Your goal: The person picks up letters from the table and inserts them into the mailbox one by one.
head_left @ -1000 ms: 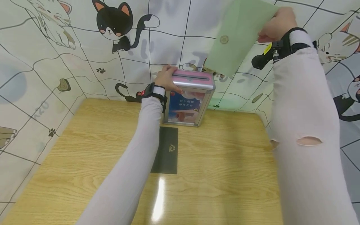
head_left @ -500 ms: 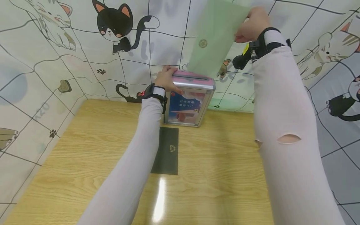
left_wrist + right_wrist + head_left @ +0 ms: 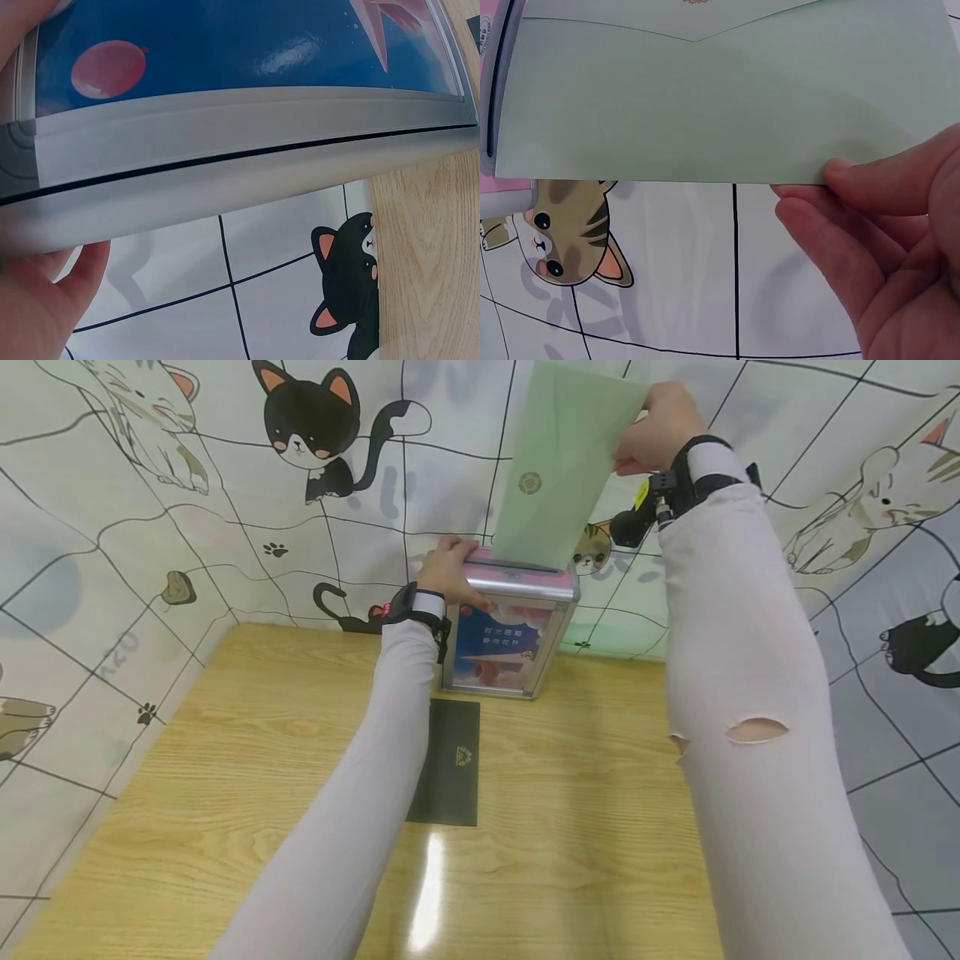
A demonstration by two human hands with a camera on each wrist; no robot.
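A pink-topped box with silver edges (image 3: pixel 517 581) stands against the back wall, a slot along its top and a blue picture on its front. My left hand (image 3: pixel 446 572) grips its left upper corner; the left wrist view shows the thumb and fingers (image 3: pixel 86 274) around the silver frame. My right hand (image 3: pixel 660 431) pinches the right edge of a pale green envelope (image 3: pixel 562 460). In the right wrist view the green envelope (image 3: pixel 690 112) has its lower end right by the slot; whether it has entered cannot be told.
A dark grey envelope (image 3: pixel 453 768) with a gold emblem lies on the wooden table (image 3: pixel 585 827) in front of the box, partly hidden by the left sleeve. A cat-patterned wall covering (image 3: pixel 247 510) closes off the back and sides.
My right hand has moved left with the green envelope, bringing its lower end from right of the box to over the slot. My left hand has stayed on the box.
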